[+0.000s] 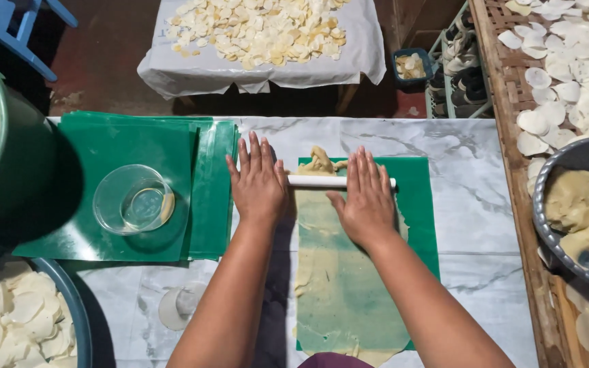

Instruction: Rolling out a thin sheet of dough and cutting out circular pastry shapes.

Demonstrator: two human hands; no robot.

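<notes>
Surface: a marble-patterned table point(458, 204) is seen from above, with a green sheet point(420, 204) laid on it.
Dough point(339, 272): spread thin along the green sheet, its lumpy end beyond the roller.
Rolling pin point(315, 181): white, lying across the dough.
Left hand point(259, 182): laid flat, fingers spread, on the pin's left end.
Right hand point(366, 197): laid flat, fingers together, on the pin.
Glass bowl point(133, 200): set on stacked green sheets point(103, 150), left.

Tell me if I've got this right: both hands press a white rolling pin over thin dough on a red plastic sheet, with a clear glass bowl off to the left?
Nearly. The sheet under the dough is green, not red, as the head view shows. The rest holds: the left hand and right hand lie flat on the white rolling pin, and the clear glass bowl sits to the left on a stack of green sheets.
</notes>
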